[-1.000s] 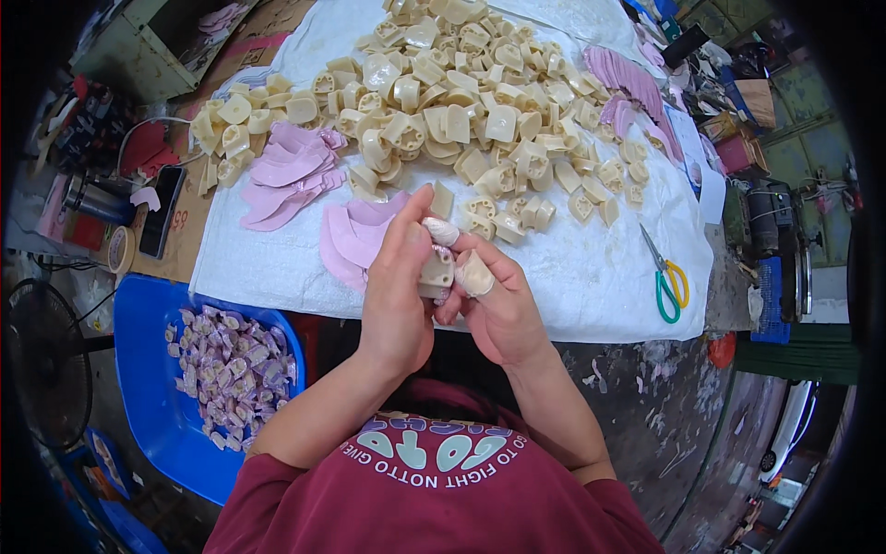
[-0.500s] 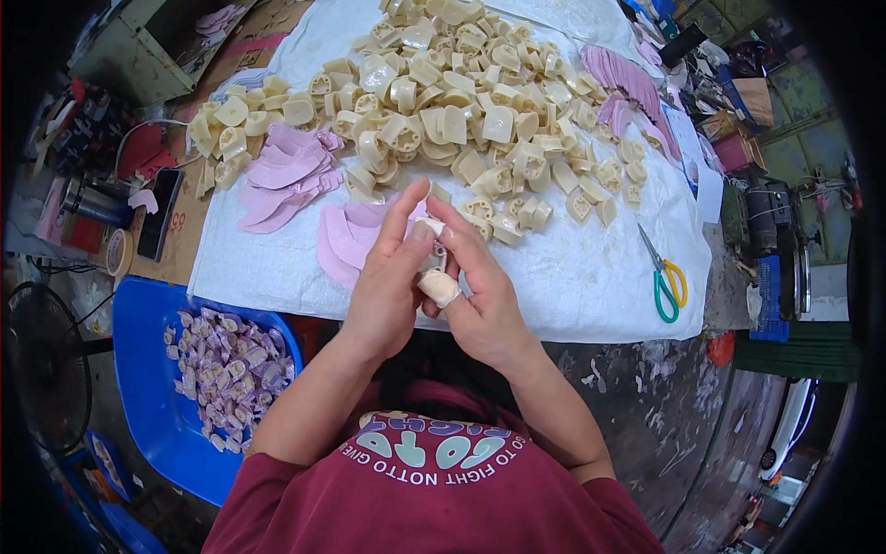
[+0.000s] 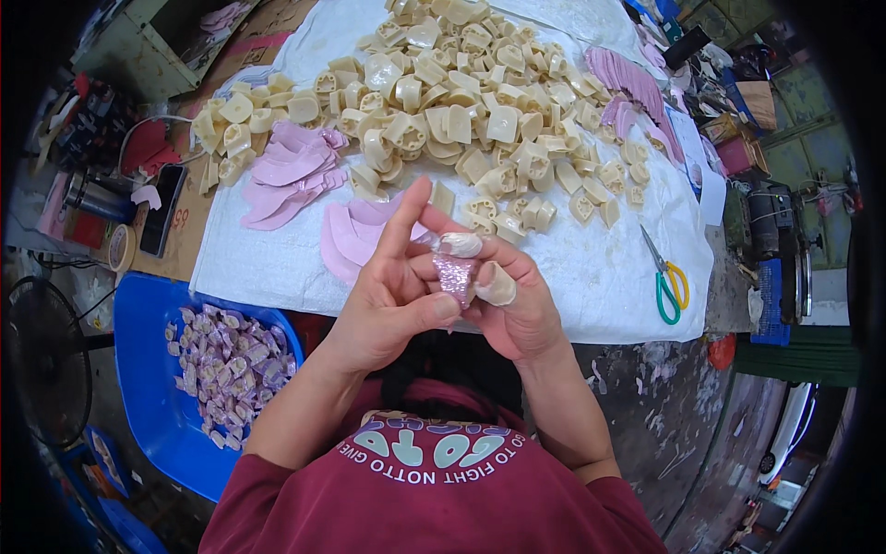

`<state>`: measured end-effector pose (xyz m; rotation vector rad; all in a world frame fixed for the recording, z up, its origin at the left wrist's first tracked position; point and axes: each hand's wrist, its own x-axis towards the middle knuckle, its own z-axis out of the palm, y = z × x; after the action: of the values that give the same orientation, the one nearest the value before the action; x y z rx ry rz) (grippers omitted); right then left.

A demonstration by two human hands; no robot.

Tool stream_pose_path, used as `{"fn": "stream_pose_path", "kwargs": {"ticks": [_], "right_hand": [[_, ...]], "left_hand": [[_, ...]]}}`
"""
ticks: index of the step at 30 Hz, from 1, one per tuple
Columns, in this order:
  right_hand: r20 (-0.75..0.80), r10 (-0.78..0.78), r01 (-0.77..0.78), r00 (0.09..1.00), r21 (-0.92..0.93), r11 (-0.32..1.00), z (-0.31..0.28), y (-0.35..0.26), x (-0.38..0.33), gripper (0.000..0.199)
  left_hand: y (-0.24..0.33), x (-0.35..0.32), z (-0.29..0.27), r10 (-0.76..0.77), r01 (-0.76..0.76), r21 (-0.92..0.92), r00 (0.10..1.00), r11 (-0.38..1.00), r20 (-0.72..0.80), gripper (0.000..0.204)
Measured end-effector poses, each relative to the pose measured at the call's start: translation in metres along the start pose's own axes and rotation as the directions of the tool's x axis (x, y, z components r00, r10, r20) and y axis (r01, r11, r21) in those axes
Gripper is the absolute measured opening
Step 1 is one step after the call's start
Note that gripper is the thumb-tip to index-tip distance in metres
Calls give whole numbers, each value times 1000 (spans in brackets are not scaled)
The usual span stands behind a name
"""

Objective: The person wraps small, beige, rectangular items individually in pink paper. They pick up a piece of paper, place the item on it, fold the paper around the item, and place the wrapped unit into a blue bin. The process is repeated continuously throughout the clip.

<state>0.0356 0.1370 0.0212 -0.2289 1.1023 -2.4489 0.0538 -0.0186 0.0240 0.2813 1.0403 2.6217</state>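
Note:
Between my hands, over the table's near edge, is a shoe heel (image 3: pixel 454 275) covered in glittery pink material. My left hand (image 3: pixel 386 309) presses its thumb against the lower end of the heel, with the index finger stretched up and away. My right hand (image 3: pixel 524 309) grips the heel from the other side; white coverings wrap its thumb and a fingertip. Part of the heel is hidden by the fingers. Just beyond my left hand lie flat pink cut pieces (image 3: pixel 343 242). A large pile of bare cream plastic heels (image 3: pixel 452 120) spreads behind them.
A white cloth (image 3: pixel 591 305) covers the table. Scissors (image 3: pixel 666 282) with green and yellow handles lie at right. More pink pieces sit left (image 3: pixel 291 175) and far right (image 3: pixel 628 78). A blue tub (image 3: pixel 148 397) of pink-covered heels stands lower left. A phone (image 3: pixel 161 210) lies at left.
My hands have turned and drawn apart a little, showing the glittery pink side of the heel. The right hand has shifted to the right and the left thumb has come down onto the heel.

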Motion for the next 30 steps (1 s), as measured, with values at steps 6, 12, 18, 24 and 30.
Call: {"fn": "stream_pose_path", "kwargs": {"ticks": [6,12,18,24,30], "right_hand": [[-140,53,-54,989,-5,999,-6,0,-1,28],[-178,216,-250,960,-195,948,-23,-9,-4,16],[-143,56,-114,988,-433,894,-18,-8,-7,14],[-123,-158,52,980,-605,795,-5,-7,-10,14],[-95,-53,17,994,-345,938,-18,-9,-6,21]], "left_hand": [[15,2,-14,173,-257,677,966,689,191,92],[21,6,-21,117,-504,863,859,27,498,86],[26,2,-20,125,-355,935,928,4,351,66],[24,2,-18,184,-368,929,912,-32,368,39],[8,7,-15,343,-355,926,891,124,296,35]]}}
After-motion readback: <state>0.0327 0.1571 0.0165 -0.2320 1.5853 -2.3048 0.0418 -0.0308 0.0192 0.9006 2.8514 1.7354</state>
